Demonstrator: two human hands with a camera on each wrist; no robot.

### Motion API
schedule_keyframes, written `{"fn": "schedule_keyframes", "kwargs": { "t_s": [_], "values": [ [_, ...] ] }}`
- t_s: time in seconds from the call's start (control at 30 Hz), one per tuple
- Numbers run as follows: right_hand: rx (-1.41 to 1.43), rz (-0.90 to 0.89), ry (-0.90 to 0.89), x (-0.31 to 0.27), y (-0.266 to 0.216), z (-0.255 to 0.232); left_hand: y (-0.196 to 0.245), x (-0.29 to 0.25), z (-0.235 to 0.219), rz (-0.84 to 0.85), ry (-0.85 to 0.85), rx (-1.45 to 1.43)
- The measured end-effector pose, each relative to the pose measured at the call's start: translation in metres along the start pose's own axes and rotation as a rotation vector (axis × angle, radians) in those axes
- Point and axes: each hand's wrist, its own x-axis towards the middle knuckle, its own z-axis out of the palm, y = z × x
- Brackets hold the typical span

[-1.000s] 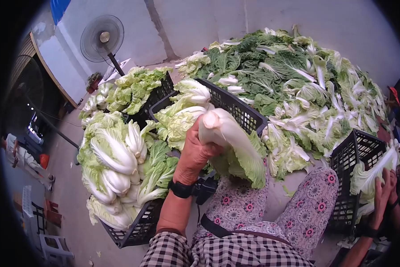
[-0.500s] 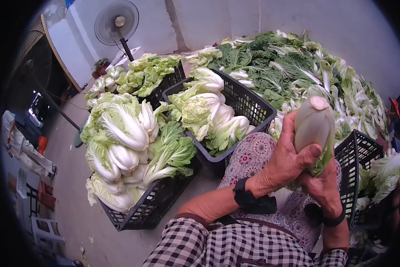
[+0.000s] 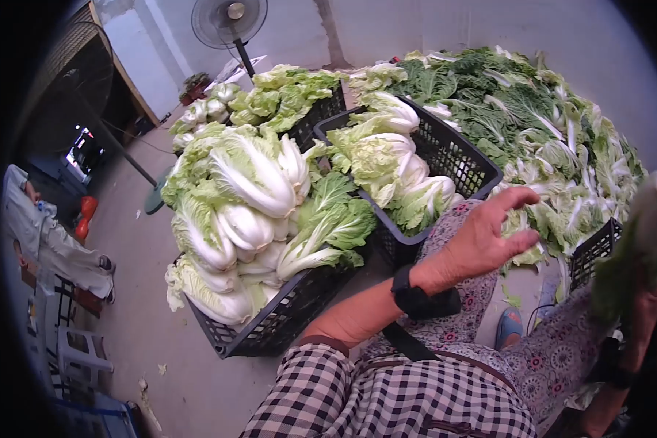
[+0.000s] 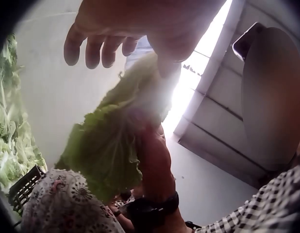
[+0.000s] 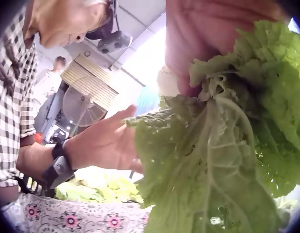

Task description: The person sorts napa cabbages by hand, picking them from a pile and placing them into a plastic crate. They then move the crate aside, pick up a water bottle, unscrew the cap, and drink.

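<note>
My right hand (image 3: 646,303) grips a napa cabbage (image 3: 635,244) at the right edge of the head view, its pale cut base pointing up. In the right wrist view its loose green leaves (image 5: 203,160) hang below the palm and hide most of the fingers. My left hand (image 3: 482,237) hovers over the lap, holding nothing, with thumb and fingers spread apart. From the left wrist, the left fingers (image 4: 92,53) show above the cabbage, and the right forearm rises beneath it.
A black crate (image 3: 288,314) heaped with napa cabbages stands at left; a partly filled crate (image 3: 456,142) sits behind the knee. Another leafy crate (image 3: 321,117) is farther back. A large pile of loose leaves (image 3: 518,117) lies by the wall. A fan (image 3: 230,22) stands behind.
The left hand first held the cabbage alone, then both hands held it over the lap. Now the left has let go, and the right has carried it to the far right.
</note>
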Motion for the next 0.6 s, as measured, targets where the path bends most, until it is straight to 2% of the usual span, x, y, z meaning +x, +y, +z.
{"fn": "schedule_keyframes", "kwargs": {
  "t_s": [0.03,0.07,0.13,0.23,0.33,0.43,0.5,0.57,0.6],
  "values": [
    [-0.146,-0.04,0.026,0.008,0.028,-0.026,0.003,-0.004,-0.014,-0.016,0.084,0.061],
    [-0.293,-0.085,0.056,0.016,0.036,-0.044,-0.007,-0.009,-0.029,-0.037,0.11,0.076],
    [-0.409,-0.046,0.092,0.014,0.071,-0.066,-0.015,-0.025,-0.058,-0.14,0.147,0.088],
    [-0.413,0.154,0.051,-0.002,0.157,-0.084,-0.025,-0.056,-0.09,-0.243,0.289,0.041],
    [-0.34,0.42,-0.081,-0.044,0.253,-0.079,-0.023,-0.09,-0.123,-0.335,0.414,0.176],
    [-0.238,0.703,-0.227,-0.103,0.318,-0.07,-0.012,-0.12,-0.149,-0.451,0.467,0.516],
    [-0.17,0.846,-0.281,-0.127,0.332,-0.063,0.004,-0.134,-0.162,-0.486,0.45,0.822],
    [-0.129,0.954,-0.31,-0.143,0.338,-0.064,-0.003,-0.153,-0.194,-0.285,0.33,1.376],
    [-0.115,0.989,-0.32,-0.148,0.338,-0.065,0.008,-0.154,-0.206,-0.377,0.269,1.509]
  ]
}}
